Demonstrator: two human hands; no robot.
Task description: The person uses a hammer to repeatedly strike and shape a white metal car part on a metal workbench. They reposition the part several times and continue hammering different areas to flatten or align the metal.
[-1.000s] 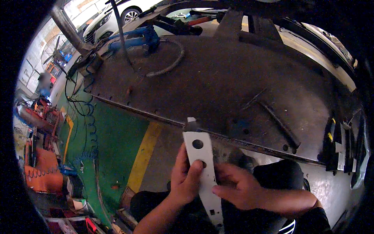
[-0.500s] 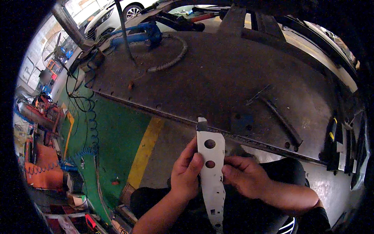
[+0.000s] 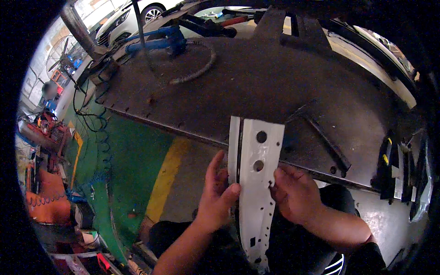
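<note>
Pierced white panel [image 3: 254, 195] held between hands, just short of bench [image 3: 183, 110]; long axis pointed toward bench, slightly aslant. Left hand [image 3: 214, 204] grasped left long edge, thumb foremost; right hand [image 3: 299, 198] gripped opposite edge in fingers. Neither was nearer.
</note>
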